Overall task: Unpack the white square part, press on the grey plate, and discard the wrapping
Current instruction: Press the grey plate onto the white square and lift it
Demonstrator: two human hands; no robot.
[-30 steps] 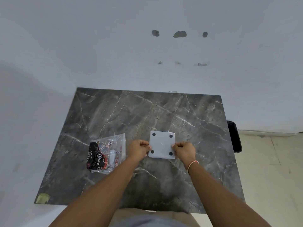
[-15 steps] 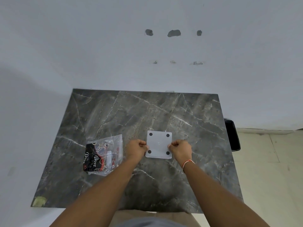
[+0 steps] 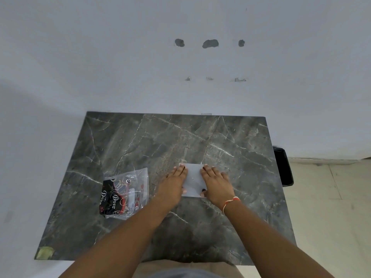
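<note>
Here white square part (image 3: 193, 179) lies under flat fingers (image 3: 181, 170).

Clear plastic wrapping (image 3: 128, 192) lying on tabletop (image 3: 180, 137): black printed insert showing brand "Dove" in white script, appearing twice, lower instance partly cut off. Small round emblem near top edge reading illegibly. No other text showing.

Both forearms are bare, with no sleeves in view. The right hand (image 3: 215, 182) has a thin orange and white thread band (image 3: 230, 202) tied around its wrist; the left hand (image 3: 173, 182) wears nothing. At the bottom edge, a strip of grey clothing (image 3: 180, 274) shows.
</note>
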